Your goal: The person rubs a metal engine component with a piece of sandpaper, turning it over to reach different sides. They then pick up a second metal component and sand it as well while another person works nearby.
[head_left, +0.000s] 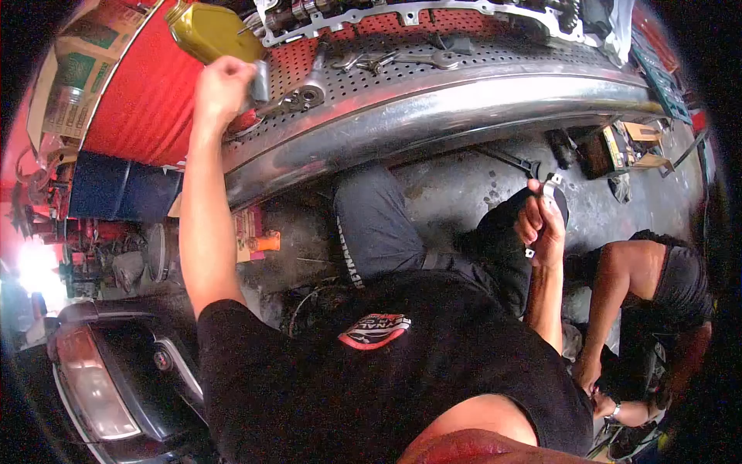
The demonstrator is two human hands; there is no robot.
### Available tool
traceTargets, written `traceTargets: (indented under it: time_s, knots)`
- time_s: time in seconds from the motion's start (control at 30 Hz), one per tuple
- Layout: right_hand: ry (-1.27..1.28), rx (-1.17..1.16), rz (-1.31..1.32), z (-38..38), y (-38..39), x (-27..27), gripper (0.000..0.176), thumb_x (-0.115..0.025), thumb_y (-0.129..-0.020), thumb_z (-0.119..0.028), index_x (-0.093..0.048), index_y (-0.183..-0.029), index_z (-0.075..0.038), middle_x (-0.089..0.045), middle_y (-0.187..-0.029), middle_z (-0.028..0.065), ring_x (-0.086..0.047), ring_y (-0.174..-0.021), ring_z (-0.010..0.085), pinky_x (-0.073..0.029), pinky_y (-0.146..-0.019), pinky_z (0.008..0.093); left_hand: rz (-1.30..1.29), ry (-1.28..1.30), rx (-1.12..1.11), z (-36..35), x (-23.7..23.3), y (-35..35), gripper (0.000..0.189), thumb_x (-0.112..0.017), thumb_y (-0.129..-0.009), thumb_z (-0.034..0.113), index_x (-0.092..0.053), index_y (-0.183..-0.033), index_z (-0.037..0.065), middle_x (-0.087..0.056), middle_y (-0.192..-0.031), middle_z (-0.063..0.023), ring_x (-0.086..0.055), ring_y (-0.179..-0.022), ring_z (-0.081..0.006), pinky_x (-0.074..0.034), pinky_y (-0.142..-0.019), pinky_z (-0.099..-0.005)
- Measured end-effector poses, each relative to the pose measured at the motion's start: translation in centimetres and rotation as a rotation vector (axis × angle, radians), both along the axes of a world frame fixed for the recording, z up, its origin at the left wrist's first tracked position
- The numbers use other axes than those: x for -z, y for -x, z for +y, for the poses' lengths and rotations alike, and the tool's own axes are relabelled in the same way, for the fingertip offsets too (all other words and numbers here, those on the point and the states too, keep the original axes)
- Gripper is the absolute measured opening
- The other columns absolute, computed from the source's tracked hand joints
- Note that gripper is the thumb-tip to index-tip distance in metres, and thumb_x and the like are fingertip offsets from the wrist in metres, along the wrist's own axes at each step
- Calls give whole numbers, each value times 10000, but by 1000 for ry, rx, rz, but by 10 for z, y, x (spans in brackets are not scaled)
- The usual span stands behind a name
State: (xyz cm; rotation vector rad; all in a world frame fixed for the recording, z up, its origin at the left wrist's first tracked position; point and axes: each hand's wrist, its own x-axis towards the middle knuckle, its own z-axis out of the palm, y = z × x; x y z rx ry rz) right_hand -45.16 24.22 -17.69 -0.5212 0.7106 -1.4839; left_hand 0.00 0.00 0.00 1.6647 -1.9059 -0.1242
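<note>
My left hand (pixel 220 93) is over the left end of the metal bench (pixel 433 104), fingers curled closed. Its fingertips are right at a grey metal cylinder (pixel 262 81); whether they grip it I cannot tell. Beside that hand lie a ratchet wrench (pixel 309 95) and an olive-coloured plastic jug (pixel 212 32). Away from the bench, my right hand (pixel 543 220) is wrapped round a curved metal bracket (pixel 553 184). One end with a hole sticks out above the fingers and the other below; the palm hides its middle.
An engine cylinder head (pixel 410 17) rests at the back of the bench, with several wrenches (pixel 398 60) before it. Another person (pixel 618 298) bends down at the right. A car headlight (pixel 97 379) is at lower left, and an open box (pixel 630 145) sits on the floor.
</note>
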Motion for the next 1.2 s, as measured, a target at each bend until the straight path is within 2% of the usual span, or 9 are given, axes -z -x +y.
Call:
traceTargets:
  time_s: [0.1, 0.23, 0.37, 0.43, 0.5, 0.57, 0.7, 1.0, 1.2]
  knots:
    - [1, -3, 187, -14, -1, -9, 153, -565, -942, -186, -509, -1032, -76, -372, -617, -50, -341, -415, 54, -271, -377, 219, 286, 259, 32, 17, -5, 8, 206, -701, -858, 196, -664, -882, -5, -651, -736, -29, -560, -651, -90, -462, -606, -264]
    - [65, -11, 350, -51, -47, -54, 300, -666, -873, -188, -570, -1115, -38, -678, -880, 45, -419, -450, 46, -323, -411, 207, 502, 293, 309, 75, -8, 74, 131, -660, -897, 155, -595, -853, 50, -602, -737, 12, -501, -606, -62, -412, -551, -242]
    - [260, -147, 251, -85, -88, -78, 378, -693, -870, -183, -584, -1207, -49, -685, -1089, 21, -456, -509, 31, -374, -452, 189, 789, -149, 502, 137, 25, 158, 93, -667, -879, 73, -587, -838, 49, -604, -755, 14, -526, -645, -45, -427, -598, -200]
    - [176, -266, 259, -89, -90, -73, 391, -747, -830, -161, -600, -1176, -55, -683, -910, 23, -486, -507, 39, -367, -426, 192, 909, -230, 582, 140, 50, 177, 89, -675, -871, 57, -592, -841, 44, -613, -767, 10, -545, -677, -47, -445, -628, -209]
    - [104, -257, 380, -86, -88, -67, 338, -761, -819, -169, -617, -1101, -52, -621, -727, -1, -487, -492, 45, -361, -414, 194, 774, -259, 580, 134, 60, 180, 88, -685, -870, 60, -606, -865, 22, -617, -781, 14, -562, -716, -50, -458, -646, -221]
    - [86, -209, 372, -86, -84, -70, 263, -762, -821, -183, -620, -1003, -57, -569, -647, -20, -474, -480, 49, -367, -425, 208, 339, -11, 534, 115, 53, 166, 280, -726, -836, 224, -630, -949, -15, -672, -839, -130, -646, -799, -252, -506, -741, -342]
    - [147, -141, 307, -95, -82, -67, 228, -741, -846, -196, -610, -979, -65, -585, -684, -24, -461, -515, 48, -359, -466, 213, -434, 94, -100, 50, 12, 131, 482, -659, -834, 410, -659, -950, -57, -674, -971, -245, -647, -928, -386, -497, -843, -485]
    - [255, -365, -103, -137, -155, -102, 255, -600, -951, -236, -598, -1087, -20, -639, -1052, 73, -625, -962, 183, -534, -895, 350, -352, -153, 53, 34, 19, 93, 315, -597, -783, 222, -641, -927, -54, -659, -931, -280, -651, -923, -397, -496, -838, -470]
    - [144, -382, -137, -176, -209, -117, 183, -608, -941, -236, -623, -999, -63, -635, -910, 43, -601, -821, 158, -538, -736, 349, -70, 81, -32, 92, 24, 97, 252, -673, -751, 196, -640, -901, -3, -670, -833, -240, -664, -819, -400, -517, -735, -459]
